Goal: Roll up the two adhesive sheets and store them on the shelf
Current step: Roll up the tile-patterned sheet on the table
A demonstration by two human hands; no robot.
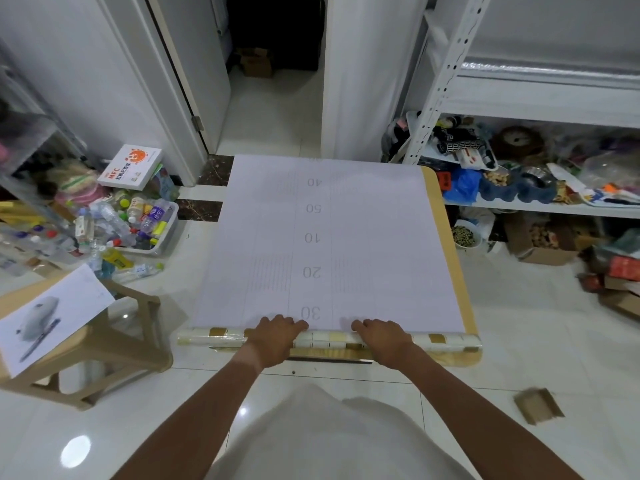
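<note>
An adhesive sheet point(325, 237) lies face down on a low wooden table point(446, 237), its pale backing printed with numbers. Its near end is curled into a roll point(446, 339) showing a white and gold tile pattern. My left hand point(277, 336) and my right hand point(381, 337) both rest on top of the roll near its middle, fingers reaching over it onto the flat backing. A second sheet cannot be told apart from the first. A silvery roll point(554, 69) lies on the upper level of the white metal shelf point(446, 64) at the right.
A tan plastic stool point(114, 344) with a printed paper on it stands to the left. A tub of bottles point(138, 220) sits on the floor behind it. The shelf's lower levels hold clutter. Boxes point(540, 244) and a cardboard piece point(538, 405) lie on the floor at right.
</note>
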